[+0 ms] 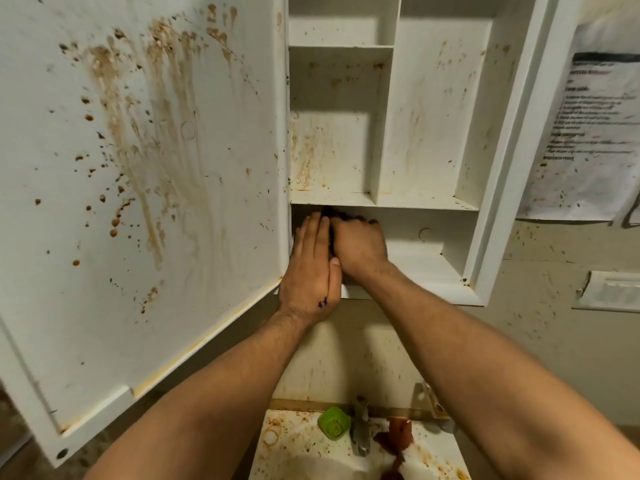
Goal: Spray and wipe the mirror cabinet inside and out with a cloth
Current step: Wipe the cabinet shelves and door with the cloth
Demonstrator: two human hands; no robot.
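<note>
- Head view: the white, brown-stained mirror cabinet hangs open on the wall, its splattered white door swung out to the left.
- Both hands reach into the bottom compartment, at its left end.
- The left hand lies flat, fingers straight.
- The right hand is curled round a dark crumpled cloth, mostly hidden between the hands.
- Below are a stained white sink, a metal tap and a small green object.
</note>
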